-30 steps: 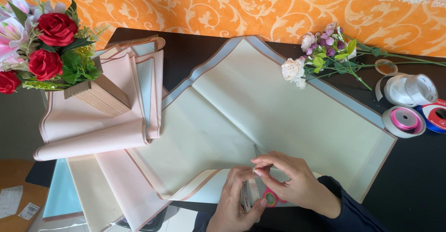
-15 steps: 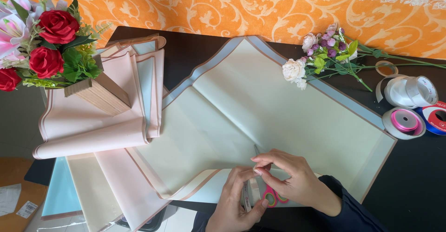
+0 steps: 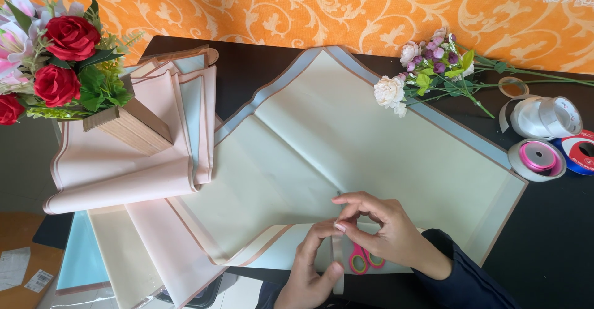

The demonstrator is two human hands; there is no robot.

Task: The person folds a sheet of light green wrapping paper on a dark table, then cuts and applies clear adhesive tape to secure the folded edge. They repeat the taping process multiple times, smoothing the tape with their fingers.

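Pinching ribbon strip (image 3: 338,247) between right hand (image 3: 387,235) and left hand (image 3: 309,275), above scissors (image 3: 365,261).

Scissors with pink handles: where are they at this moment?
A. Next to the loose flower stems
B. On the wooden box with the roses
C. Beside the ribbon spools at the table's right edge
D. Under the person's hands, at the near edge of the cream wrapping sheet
D: the scissors lie just beneath the right hand and beside the left hand, on the near edge of the cream wrapping sheet.
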